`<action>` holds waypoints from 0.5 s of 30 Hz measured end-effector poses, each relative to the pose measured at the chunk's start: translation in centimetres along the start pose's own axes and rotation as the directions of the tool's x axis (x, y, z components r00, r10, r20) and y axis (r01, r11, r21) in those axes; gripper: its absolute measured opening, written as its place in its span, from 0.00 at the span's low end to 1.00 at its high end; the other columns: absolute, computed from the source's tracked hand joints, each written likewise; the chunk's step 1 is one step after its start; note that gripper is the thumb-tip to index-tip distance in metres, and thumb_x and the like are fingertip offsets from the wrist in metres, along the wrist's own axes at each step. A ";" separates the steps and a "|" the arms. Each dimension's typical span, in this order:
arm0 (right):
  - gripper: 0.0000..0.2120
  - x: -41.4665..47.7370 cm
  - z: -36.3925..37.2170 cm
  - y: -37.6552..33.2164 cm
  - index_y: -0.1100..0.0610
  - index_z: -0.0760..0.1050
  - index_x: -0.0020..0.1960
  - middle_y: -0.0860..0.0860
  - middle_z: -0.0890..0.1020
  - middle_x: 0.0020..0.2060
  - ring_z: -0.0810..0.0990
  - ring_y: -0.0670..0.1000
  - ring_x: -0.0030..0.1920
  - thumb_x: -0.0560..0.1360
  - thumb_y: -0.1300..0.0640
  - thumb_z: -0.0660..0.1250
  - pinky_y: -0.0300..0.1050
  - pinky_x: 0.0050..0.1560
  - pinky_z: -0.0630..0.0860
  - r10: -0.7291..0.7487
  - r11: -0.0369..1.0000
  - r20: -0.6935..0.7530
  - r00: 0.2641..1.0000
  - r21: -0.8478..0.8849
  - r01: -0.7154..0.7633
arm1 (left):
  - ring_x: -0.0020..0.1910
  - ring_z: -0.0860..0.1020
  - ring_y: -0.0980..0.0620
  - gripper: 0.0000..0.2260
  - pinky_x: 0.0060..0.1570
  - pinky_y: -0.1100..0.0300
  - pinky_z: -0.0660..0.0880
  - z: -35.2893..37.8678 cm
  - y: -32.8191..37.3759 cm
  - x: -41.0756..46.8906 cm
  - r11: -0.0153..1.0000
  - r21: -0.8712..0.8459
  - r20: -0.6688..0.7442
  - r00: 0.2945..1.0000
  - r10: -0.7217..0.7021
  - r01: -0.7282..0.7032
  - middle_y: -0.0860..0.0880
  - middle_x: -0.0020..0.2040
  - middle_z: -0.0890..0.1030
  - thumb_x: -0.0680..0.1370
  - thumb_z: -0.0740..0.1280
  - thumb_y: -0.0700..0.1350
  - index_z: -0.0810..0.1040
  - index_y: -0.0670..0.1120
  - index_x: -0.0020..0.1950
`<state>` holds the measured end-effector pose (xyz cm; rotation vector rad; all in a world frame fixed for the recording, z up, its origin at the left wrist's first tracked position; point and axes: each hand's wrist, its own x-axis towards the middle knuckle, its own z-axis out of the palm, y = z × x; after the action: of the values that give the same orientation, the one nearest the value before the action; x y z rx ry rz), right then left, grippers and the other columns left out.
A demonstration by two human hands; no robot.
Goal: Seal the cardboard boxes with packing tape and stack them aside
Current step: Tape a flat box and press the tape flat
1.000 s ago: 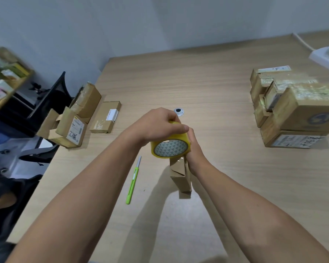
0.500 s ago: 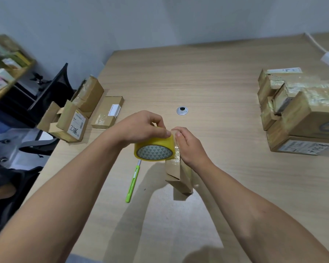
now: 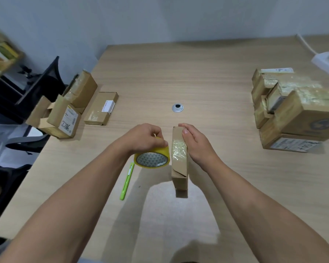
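Left hand [image 3: 143, 138] gripping tape roll [image 3: 152, 160], right hand [image 3: 198, 145] holding box [image 3: 179, 168] just beside

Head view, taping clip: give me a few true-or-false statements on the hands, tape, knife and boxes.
1. The left hand grips the yellow tape roll. True.
2. The right hand holds the green knife. False: the knife lies on the table; the right hand holds the small box.
3. The small box is turned on edge, with tape on its upper side. True.
4. That box is the only one on the table. False: stacked boxes stand at the right.
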<state>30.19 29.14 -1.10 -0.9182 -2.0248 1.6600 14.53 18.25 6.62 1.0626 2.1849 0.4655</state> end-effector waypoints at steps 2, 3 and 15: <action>0.18 0.0 -0.6 -0.3 0.50 0.72 0.74 0.49 0.76 0.64 0.71 0.44 0.65 0.85 0.51 0.56 0.39 0.66 0.65 0.031 0.994 -0.004 1.000 -0.108 -0.031 | 0.46 0.80 0.47 0.09 0.43 0.55 0.76 0.9 0.4 0.5 0.999 0.025 -0.008 1.000 0.028 -0.028 0.45 0.44 0.83 0.72 0.75 0.52 0.82 0.47 0.42; 0.20 0.1 -0.9 -0.5 0.48 0.70 0.75 0.52 0.76 0.63 0.72 0.46 0.65 0.85 0.48 0.56 0.39 0.64 0.65 0.061 0.985 -0.023 0.998 -0.163 -0.064 | 0.47 0.80 0.46 0.09 0.44 0.55 0.76 1.2 0.6 0.6 0.999 0.026 -0.016 0.999 0.039 -0.039 0.45 0.44 0.83 0.72 0.75 0.52 0.82 0.47 0.43; 0.34 -1.8 -3.4 -1.8 0.43 0.76 0.61 0.47 0.83 0.54 0.82 0.52 0.54 0.59 0.28 0.66 0.58 0.58 0.80 0.340 0.938 -0.075 0.937 -0.040 -0.344 | 0.43 0.78 0.51 0.07 0.45 0.55 0.74 3.3 3.2 1.5 0.969 -0.184 -0.034 0.986 0.164 -0.167 0.51 0.43 0.82 0.72 0.72 0.50 0.82 0.49 0.46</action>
<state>33.20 30.24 1.65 -1.3928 -1.9553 1.7246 17.91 21.46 5.39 1.1445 2.0312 0.7430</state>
